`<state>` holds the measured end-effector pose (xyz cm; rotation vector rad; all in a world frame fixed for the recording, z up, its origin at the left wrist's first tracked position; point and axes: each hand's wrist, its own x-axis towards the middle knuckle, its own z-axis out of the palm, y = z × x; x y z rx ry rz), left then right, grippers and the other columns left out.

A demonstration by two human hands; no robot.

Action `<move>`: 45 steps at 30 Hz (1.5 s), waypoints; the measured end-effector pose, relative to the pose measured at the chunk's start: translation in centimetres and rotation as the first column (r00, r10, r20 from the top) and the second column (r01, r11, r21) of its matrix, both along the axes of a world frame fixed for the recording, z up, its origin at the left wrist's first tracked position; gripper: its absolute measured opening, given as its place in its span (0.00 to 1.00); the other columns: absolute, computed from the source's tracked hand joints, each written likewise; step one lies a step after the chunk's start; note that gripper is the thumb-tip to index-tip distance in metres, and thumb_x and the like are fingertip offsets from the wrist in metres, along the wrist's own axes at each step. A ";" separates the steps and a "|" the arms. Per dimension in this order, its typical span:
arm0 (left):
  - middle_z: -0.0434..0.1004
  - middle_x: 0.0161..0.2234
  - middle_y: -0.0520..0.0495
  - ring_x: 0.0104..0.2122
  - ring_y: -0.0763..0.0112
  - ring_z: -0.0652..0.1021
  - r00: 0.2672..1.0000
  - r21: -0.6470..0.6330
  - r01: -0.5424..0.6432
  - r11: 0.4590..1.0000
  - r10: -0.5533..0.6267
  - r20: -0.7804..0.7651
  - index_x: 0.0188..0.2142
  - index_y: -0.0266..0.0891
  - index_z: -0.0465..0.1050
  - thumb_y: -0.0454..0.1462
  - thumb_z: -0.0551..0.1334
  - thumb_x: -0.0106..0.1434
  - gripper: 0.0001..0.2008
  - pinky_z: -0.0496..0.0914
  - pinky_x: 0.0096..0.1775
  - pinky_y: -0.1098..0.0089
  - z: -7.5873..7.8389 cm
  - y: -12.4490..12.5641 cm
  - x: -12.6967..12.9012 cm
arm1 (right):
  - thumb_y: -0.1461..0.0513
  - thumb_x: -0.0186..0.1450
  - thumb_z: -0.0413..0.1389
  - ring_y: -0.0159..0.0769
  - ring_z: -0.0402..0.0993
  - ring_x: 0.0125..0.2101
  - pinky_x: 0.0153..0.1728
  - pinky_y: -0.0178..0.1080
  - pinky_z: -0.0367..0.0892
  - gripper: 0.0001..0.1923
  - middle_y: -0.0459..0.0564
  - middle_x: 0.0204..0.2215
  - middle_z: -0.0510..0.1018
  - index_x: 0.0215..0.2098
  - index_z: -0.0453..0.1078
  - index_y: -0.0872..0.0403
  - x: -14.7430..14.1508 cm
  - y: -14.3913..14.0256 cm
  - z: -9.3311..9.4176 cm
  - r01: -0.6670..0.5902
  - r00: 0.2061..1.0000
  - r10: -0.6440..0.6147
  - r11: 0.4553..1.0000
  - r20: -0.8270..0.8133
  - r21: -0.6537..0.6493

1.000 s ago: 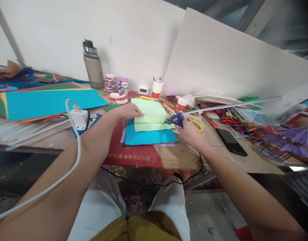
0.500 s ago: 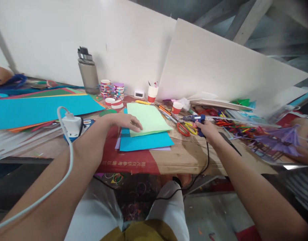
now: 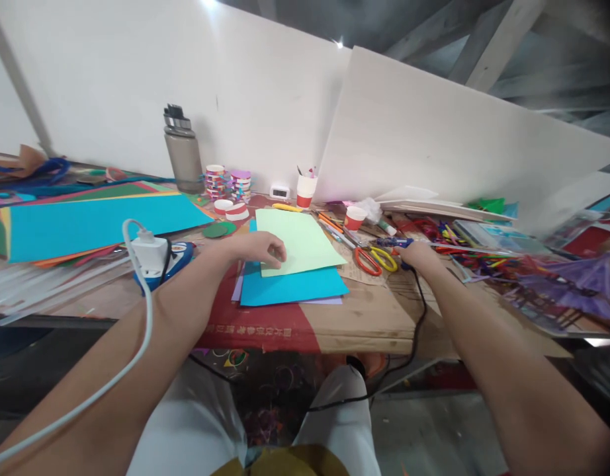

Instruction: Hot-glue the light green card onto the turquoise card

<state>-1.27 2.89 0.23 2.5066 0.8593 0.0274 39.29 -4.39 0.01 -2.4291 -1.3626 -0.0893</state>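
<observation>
Left hand (image 3: 258, 247) on green paper (image 3: 298, 240), right hand (image 3: 420, 254) seemingly gripping glue gun (image 3: 394, 243)

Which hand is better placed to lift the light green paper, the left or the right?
Probably the left. The left hand already rests on the light green paper at its near left edge, while the right hand holds the glue gun beside the scissors.

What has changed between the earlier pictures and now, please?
The right hand carried the blue glue gun from the light green sheet rightward past the scissors, still gripping it. The sheet's raised fold now lies flat. The left hand stayed on the sheet's left edge.
</observation>
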 end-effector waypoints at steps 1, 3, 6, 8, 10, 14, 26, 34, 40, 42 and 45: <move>0.78 0.39 0.48 0.38 0.68 0.75 1.000 0.016 0.001 1.000 -0.001 -0.006 0.39 0.39 0.75 0.45 0.62 0.53 0.16 0.65 0.39 0.74 0.1 -0.2 0.1 | 0.55 0.59 0.57 0.56 0.71 0.44 0.43 0.52 0.65 0.17 0.71 0.39 0.75 0.35 0.72 0.63 -0.3 -0.2 0.4 0.042 0.995 -0.040 0.999 0.086 -0.021; 0.77 0.41 0.46 0.39 0.67 0.75 1.000 0.066 0.014 0.998 -0.013 -0.016 0.40 0.38 0.75 0.44 0.63 0.53 0.17 0.65 0.40 0.74 0.3 -0.5 0.3 | 0.53 0.61 0.54 0.59 0.66 0.50 0.46 0.54 0.61 0.23 0.75 0.46 0.71 0.41 0.71 0.67 -1.6 -0.4 1.0 0.046 0.970 -0.046 0.999 0.239 0.005; 0.74 0.47 0.43 0.46 0.65 0.73 0.999 0.174 0.037 0.984 -0.039 0.007 0.45 0.37 0.73 0.46 0.59 0.57 0.20 0.64 0.47 0.71 0.2 -0.9 0.9 | 0.59 0.66 0.46 0.48 0.66 0.50 0.51 0.48 0.59 0.18 0.68 0.46 0.72 0.43 0.71 0.65 -5.9 0.1 1.2 -0.312 0.922 0.275 0.944 0.272 0.104; 0.69 0.54 0.40 0.54 0.64 0.68 0.999 0.250 0.001 0.968 -0.014 0.052 0.52 0.36 0.69 0.47 0.53 0.62 0.24 0.58 0.55 0.69 -0.4 -1.1 1.6 | 0.60 0.68 0.42 0.43 0.66 0.50 0.52 0.44 0.59 0.19 0.63 0.48 0.72 0.47 0.69 0.62 -9.7 1.0 0.8 -0.552 0.831 0.528 0.821 0.176 0.144; 0.57 0.62 0.37 0.61 0.62 0.58 0.996 0.315 -0.088 0.945 0.078 0.047 0.59 0.33 0.61 0.48 0.49 0.65 0.29 0.50 0.60 0.67 -1.3 -1.3 2.3 | 0.59 0.69 0.41 0.39 0.61 0.56 0.56 0.43 0.54 0.22 0.61 0.56 0.67 0.56 0.62 0.61 -13.6 2.1 0.1 -0.732 0.681 0.719 0.668 0.139 0.135; 0.38 0.67 0.32 0.66 0.54 0.42 0.970 0.312 -0.141 0.940 0.195 -0.148 0.65 0.26 0.45 0.55 0.45 0.64 0.41 0.44 0.62 0.60 -2.8 -2.0 3.1 | 0.52 0.70 0.37 0.43 0.38 0.66 0.62 0.46 0.42 0.33 0.65 0.66 0.46 0.65 0.47 0.68 -18.9 3.5 -1.8 -0.806 0.585 0.809 0.587 0.048 -0.071; 0.35 0.67 0.35 0.66 0.56 0.41 0.943 0.338 -0.138 0.931 0.228 -0.241 0.67 0.28 0.39 0.59 0.41 0.64 0.44 0.40 0.62 0.58 -2.9 -3.1 3.2 | 0.44 0.68 0.29 0.46 0.29 0.66 0.62 0.52 0.36 0.41 0.59 0.67 0.35 0.68 0.37 0.65 -18.5 2.5 -3.5 -0.755 0.612 0.790 0.567 -0.043 -0.329; 0.38 0.67 0.37 0.66 0.56 0.44 0.953 0.391 -0.147 0.908 0.237 -0.192 0.67 0.35 0.42 0.60 0.41 0.63 0.42 0.41 0.62 0.56 -3.2 -3.4 2.6 | 0.44 0.68 0.28 0.48 0.32 0.66 0.62 0.53 0.34 0.41 0.61 0.67 0.37 0.68 0.38 0.66 -17.3 2.2 -3.9 -0.723 0.652 0.758 0.618 -0.010 -0.309; 0.41 0.67 0.40 0.66 0.57 0.46 0.951 0.437 -0.163 0.884 0.259 -0.169 0.67 0.37 0.44 0.60 0.42 0.63 0.41 0.41 0.62 0.54 -3.5 -3.5 2.3 | 0.44 0.68 0.29 0.48 0.33 0.66 0.62 0.53 0.34 0.41 0.61 0.67 0.39 0.68 0.40 0.65 -17.5 2.3 -4.1 -0.733 0.644 0.765 0.616 -0.002 -0.288; 0.42 0.67 0.40 0.66 0.57 0.47 0.950 0.445 -0.169 0.879 0.265 -0.162 0.66 0.37 0.45 0.60 0.43 0.63 0.41 0.42 0.62 0.53 -3.6 -3.6 2.2 | 0.45 0.68 0.29 0.48 0.34 0.66 0.62 0.53 0.34 0.40 0.61 0.67 0.40 0.67 0.41 0.65 -17.5 2.2 -4.0 -0.732 0.646 0.764 0.620 0.002 -0.282; 0.42 0.67 0.40 0.66 0.57 0.48 0.947 0.445 -0.172 0.879 0.272 -0.171 0.66 0.37 0.47 0.59 0.44 0.63 0.40 0.42 0.62 0.53 -3.4 -3.8 2.1 | 0.47 0.69 0.31 0.48 0.35 0.66 0.62 0.53 0.34 0.38 0.61 0.67 0.41 0.67 0.42 0.65 -17.7 1.9 -3.8 -0.729 0.652 0.758 0.629 0.005 -0.270</move>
